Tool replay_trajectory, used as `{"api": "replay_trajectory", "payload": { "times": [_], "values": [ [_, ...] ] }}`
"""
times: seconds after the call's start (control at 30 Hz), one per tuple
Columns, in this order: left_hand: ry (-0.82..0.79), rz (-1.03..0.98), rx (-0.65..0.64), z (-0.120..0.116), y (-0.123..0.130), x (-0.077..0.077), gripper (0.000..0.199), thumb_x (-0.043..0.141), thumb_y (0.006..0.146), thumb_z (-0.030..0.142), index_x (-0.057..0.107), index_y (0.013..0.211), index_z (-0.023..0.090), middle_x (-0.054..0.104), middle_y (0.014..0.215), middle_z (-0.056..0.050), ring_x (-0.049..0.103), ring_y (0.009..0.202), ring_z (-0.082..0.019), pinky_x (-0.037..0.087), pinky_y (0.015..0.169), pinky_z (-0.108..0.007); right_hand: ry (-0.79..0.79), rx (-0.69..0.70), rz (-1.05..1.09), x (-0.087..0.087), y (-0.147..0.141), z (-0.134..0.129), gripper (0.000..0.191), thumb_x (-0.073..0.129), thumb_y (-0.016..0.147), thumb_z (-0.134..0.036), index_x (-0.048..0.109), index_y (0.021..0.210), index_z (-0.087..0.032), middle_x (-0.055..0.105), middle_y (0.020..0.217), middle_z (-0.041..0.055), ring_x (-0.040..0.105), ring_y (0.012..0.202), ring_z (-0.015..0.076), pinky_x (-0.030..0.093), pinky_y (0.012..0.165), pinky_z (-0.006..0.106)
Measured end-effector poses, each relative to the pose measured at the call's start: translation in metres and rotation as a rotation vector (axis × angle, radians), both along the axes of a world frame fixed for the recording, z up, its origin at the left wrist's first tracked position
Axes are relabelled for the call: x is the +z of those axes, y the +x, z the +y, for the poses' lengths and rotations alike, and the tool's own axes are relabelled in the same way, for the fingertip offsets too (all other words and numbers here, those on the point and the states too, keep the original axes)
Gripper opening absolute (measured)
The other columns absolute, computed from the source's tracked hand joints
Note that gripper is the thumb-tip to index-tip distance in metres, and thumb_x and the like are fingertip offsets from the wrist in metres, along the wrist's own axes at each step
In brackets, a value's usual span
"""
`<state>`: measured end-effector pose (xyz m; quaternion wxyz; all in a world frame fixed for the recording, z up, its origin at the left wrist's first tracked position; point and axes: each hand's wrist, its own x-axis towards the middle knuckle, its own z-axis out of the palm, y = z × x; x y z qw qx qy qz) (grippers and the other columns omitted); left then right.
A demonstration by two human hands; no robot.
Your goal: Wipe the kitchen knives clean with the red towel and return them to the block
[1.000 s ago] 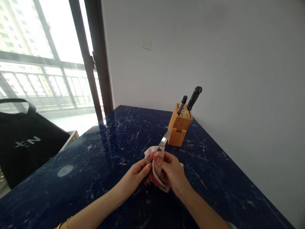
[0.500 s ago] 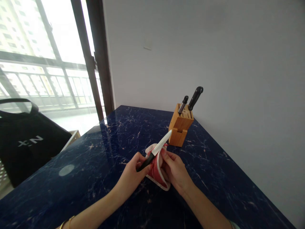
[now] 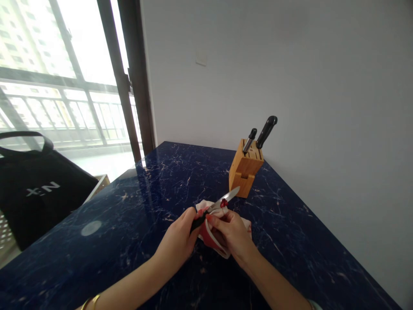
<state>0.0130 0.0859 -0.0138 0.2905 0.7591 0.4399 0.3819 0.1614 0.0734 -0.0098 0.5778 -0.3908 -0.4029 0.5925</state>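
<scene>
My left hand (image 3: 182, 230) is closed around the black handle of a knife (image 3: 227, 197), whose blade points up and to the right. Beneath and around the blade is a red and white cloth (image 3: 209, 236), pinched by the fingers of my right hand (image 3: 234, 230) close to the base of the blade. A small dark red bit of the cloth shows against the blade. Just beyond the knife tip stands a wooden knife block (image 3: 244, 170) with two black-handled tools in its slots. My right palm hides part of the cloth.
The dark blue marbled table (image 3: 155, 185) runs back to a pale wall on the right. At the left a black bag (image 3: 35, 193) with white lettering stands beside the table, near a light crate. A glass door (image 3: 97, 77) lies behind.
The knife has tilted flatter and its blade now sits lower, against the cloth. My right fingers have moved in toward the base of the blade, and the cloth has spread rightward.
</scene>
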Motion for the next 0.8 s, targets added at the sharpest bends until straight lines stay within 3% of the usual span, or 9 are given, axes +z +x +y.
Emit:
{"api": "replay_trajectory", "payload": {
  "times": [0.13,0.27,0.53,0.8],
  "values": [
    [0.100,0.137,-0.021,-0.008,0.001,0.002,0.006,0.043,0.078,0.016,0.044,0.079,0.022,0.055,0.079,-0.001,0.054,0.073,-0.018,0.038,0.064,-0.027,0.012,-0.025,-0.045,0.003,-0.002,0.000,0.017,0.071,0.062,-0.029,0.063,0.067,-0.015,0.063,0.063,0.0005,0.055,0.058,0.0127,0.042,0.058,0.025],
    [0.068,0.078,-0.092,-0.011,0.005,0.003,0.014,0.044,0.074,0.010,0.045,0.081,0.022,0.056,0.082,0.000,0.053,0.076,-0.017,0.039,0.067,-0.026,0.008,-0.106,-0.087,0.005,-0.001,0.000,0.021,0.070,0.064,-0.032,0.060,0.060,-0.014,0.055,0.050,-0.0024,0.046,0.044,0.0088,0.035,0.046,0.022],
    [0.004,0.000,-0.042,-0.007,0.002,0.004,0.011,0.047,0.073,0.010,0.044,0.077,0.021,0.057,0.077,0.001,0.052,0.070,-0.015,0.039,0.063,-0.024,-0.005,0.041,0.004,0.009,0.000,-0.002,0.028,0.070,0.063,-0.028,0.062,0.086,-0.016,0.065,0.080,0.0034,0.059,0.071,0.0176,0.044,0.067,0.029],
    [0.040,0.015,-0.113,-0.011,0.006,0.000,0.016,0.045,0.073,0.007,0.046,0.080,0.021,0.057,0.081,0.001,0.053,0.072,-0.014,0.040,0.066,-0.024,-0.056,-0.100,-0.204,0.010,0.002,-0.004,0.027,0.069,0.062,-0.039,0.063,0.069,-0.013,0.061,0.058,0.0006,0.053,0.051,0.0127,0.039,0.049,0.023]
  ]
}}
